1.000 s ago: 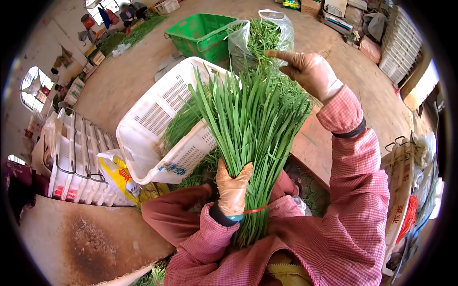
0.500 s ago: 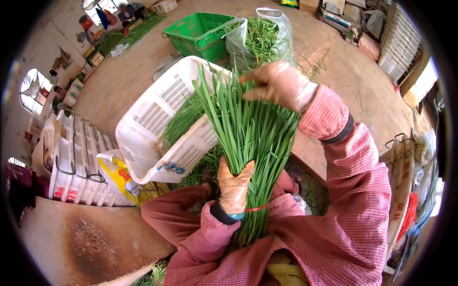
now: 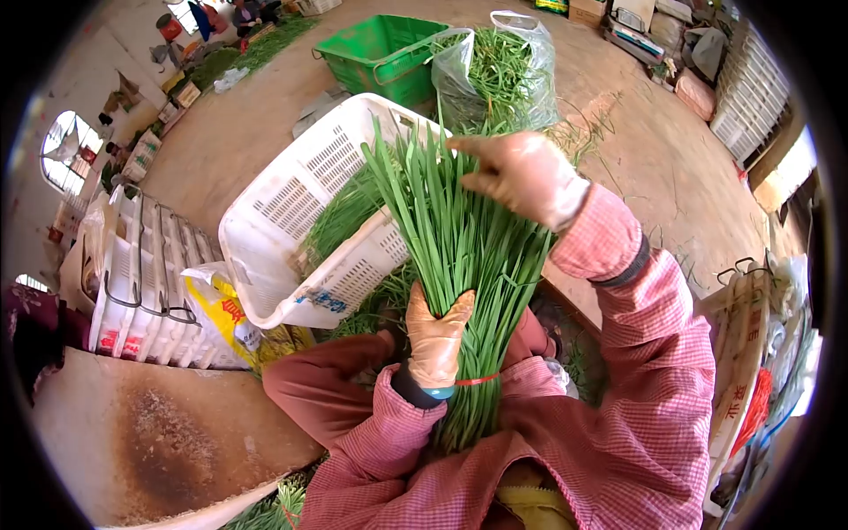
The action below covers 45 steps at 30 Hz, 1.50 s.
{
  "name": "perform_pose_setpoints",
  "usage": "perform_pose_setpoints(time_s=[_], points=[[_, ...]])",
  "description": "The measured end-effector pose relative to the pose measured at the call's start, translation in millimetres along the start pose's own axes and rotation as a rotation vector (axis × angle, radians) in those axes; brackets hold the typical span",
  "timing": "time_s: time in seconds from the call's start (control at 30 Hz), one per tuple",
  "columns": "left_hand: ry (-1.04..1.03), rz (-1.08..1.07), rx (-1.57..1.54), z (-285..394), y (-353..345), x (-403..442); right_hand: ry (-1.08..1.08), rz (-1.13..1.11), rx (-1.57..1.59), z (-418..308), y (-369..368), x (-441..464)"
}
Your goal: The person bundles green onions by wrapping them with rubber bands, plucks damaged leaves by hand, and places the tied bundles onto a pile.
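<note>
A big bunch of garlic chives (image 3: 468, 256) fans upward in front of my chest, with a red band (image 3: 477, 381) round its lower stems. My left hand (image 3: 435, 340), in a thin glove, is wrapped around the left part of the bunch just above that band. At the leaf tips is my gloved right hand (image 3: 530, 172), its index finger stretched out and its thumb apart. Whether those fingers touch a leaf is hard to tell. Behind the bunch stands a white perforated crate (image 3: 256, 256) with more chives (image 3: 344, 216) lying in it.
A green crate (image 3: 389, 71) and a clear bag (image 3: 455, 88) of loose greens stand beyond the white crate. To my left are a stained board (image 3: 97, 415), stacked crates (image 3: 132, 291) and a yellow bag (image 3: 225, 309). A white crate stack (image 3: 751, 88) rises far right. Another person (image 3: 245, 16) sits far back.
My right hand has turned slightly at the leaf tips, its index finger and thumb still apart. My left hand keeps its hold on the bunch. The view has shifted slightly.
</note>
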<state>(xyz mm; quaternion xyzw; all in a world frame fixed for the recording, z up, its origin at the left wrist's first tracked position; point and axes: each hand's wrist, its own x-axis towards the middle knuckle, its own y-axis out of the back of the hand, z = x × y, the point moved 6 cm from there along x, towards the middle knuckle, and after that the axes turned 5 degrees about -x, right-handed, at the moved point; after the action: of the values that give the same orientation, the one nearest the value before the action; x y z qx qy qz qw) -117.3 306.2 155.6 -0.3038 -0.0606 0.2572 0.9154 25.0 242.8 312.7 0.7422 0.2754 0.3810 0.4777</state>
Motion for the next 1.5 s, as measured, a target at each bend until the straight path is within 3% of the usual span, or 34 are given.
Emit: perform_pose_setpoints(time_s=[0.03, 0.07, 0.13, 0.2, 0.27, 0.3, 0.33, 0.4, 0.47, 0.53, 0.6, 0.67, 0.73, 0.8, 0.83, 0.87, 0.97, 1.0, 1.03, 1.13, 1.2, 1.23, 1.33, 1.4, 1.43, 1.47, 1.5], points=[[-0.036, -0.014, 0.012, 3, -6, -3, 0.084, 0.004, 0.014, -9, -13, 3], [-0.036, -0.016, 0.016, 4, -9, -5, 0.147, -0.143, 0.036, -15, -26, 9], [-0.026, 0.008, -0.001, 8, -11, -7, 0.177, 0.087, 0.068, -9, -28, 19], [-0.077, 0.003, 0.078, 14, -3, -5, -0.340, 0.351, 0.519, 67, -18, 35], [0.088, 0.023, 0.139, 22, 15, 7, -0.485, 0.262, 0.129, 105, 18, 25], [0.123, 0.021, 0.177, 39, 14, 14, -0.459, 0.245, -0.116, 103, 23, 15], [0.290, 0.005, -0.017, 36, 26, 24, -0.423, 0.223, -0.356, 96, 21, 0], [0.410, -0.001, -0.167, 46, 41, 46, -0.090, 0.400, -0.538, 68, 7, -34], [0.413, 0.094, -0.206, 47, 71, 74, 0.086, 0.229, -0.411, 26, -16, -58], [0.409, 0.093, -0.145, 64, 58, 75, 0.253, 0.124, -0.326, -7, -45, -71], [0.432, 0.071, -0.121, 79, 35, 65, 0.490, 0.200, -0.401, -44, -65, -74], [0.311, 0.007, 0.034, 79, 39, 71, 0.631, 0.370, -0.177, -81, -72, -68], [0.506, -0.200, -0.198, 87, 27, 58, 0.719, 0.366, -0.046, -96, -61, -60], [0.380, -0.191, -0.087, 107, 52, 61, 0.728, 0.222, -0.068, -109, -43, -57], [0.465, -0.236, 0.159, 114, 77, 65, 0.696, 0.210, -0.013, -112, -29, -53], [0.326, -0.266, 0.511, 130, 121, 82, 0.661, 0.193, 0.045, -114, -19, -48], [0.073, -0.094, 0.277, 182, 96, 36, 0.561, 0.329, 0.209, -112, 1, -21], [-0.029, -0.286, 0.280, 186, 81, 38, 0.529, 0.360, 0.290, -110, 3, -10], [-0.126, -0.465, 0.268, 183, 68, 35, 0.503, 0.233, 0.367, -113, 4, 5], [-0.207, -0.388, 0.355, 154, 42, 25, 0.357, -0.305, 0.620, -130, -21, 52], [-0.333, -0.266, 0.126, 164, 27, 28, 0.186, -0.487, 0.977, -134, -34, 64], [-0.329, -0.261, 0.133, 165, 30, 30, 0.116, -0.511, 1.090, -136, -53, 75], [-0.228, -0.147, -0.094, 164, 50, 40, 0.173, -0.473, 1.205, -128, -83, 53], [-0.233, 0.074, -0.159, 173, 77, 46, 0.147, -0.549, 1.129, -110, -122, 11], [-0.257, 0.134, -0.159, 181, 93, 48, -0.047, -0.630, 0.911, -92, -145, -20], [-0.275, 0.141, -0.160, 189, 102, 48, 0.024, -0.801, 1.075, -84, -163, -58], [-0.280, 0.207, -0.106, 197, 114, 47, -0.027, -0.829, 0.530, -59, -190, -82]])
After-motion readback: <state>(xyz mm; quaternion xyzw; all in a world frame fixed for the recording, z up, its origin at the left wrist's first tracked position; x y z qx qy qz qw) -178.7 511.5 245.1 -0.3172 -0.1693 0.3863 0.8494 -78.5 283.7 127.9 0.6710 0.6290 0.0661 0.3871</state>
